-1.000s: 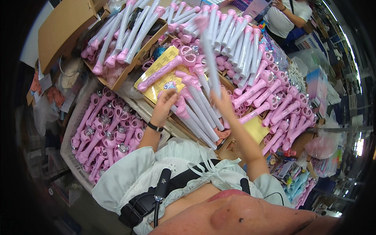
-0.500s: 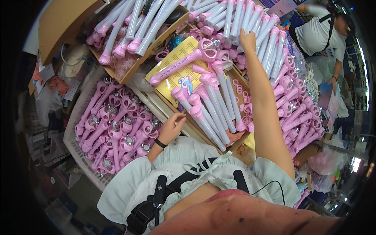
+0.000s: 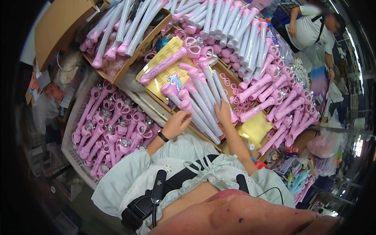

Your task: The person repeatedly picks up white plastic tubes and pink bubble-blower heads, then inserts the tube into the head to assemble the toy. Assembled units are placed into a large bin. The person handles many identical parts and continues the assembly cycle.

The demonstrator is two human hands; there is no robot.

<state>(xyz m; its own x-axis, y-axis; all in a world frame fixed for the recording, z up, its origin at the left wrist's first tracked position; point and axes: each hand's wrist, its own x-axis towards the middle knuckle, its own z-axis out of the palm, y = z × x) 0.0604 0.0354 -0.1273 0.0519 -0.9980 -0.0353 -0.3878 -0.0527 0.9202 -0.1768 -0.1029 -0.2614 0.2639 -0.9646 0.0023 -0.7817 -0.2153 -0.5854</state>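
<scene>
My left hand (image 3: 177, 124) is beside the near edge of a cardboard tray, its fingers loosely bent and apart, next to the pink heads of toy wands. I see nothing in it. My right hand (image 3: 224, 114) lies over the near part of the same tray, thumb and fingers spread, against the whitish tubes of several toy wands (image 3: 203, 104). No firm hold shows, and part of the hand's contact is hidden. Above them in the tray, an all-pink wand (image 3: 163, 65) with a heart-shaped top lies across a yellow printed card (image 3: 158, 84).
A grey crate (image 3: 69, 141) of pink wands stands at left. Piled white-tubed wands (image 3: 231, 23) lie at the far side; more pink wands (image 3: 280, 98) are heaped at right, near small pink rings (image 3: 243, 102) and a yellow packet (image 3: 255, 127). Another person (image 3: 311, 33) stands far right.
My right hand has come back from the far pile of white-tubed wands to the tubes in the tray. My left hand has stayed near the tray's edge. The view has shifted slightly.
</scene>
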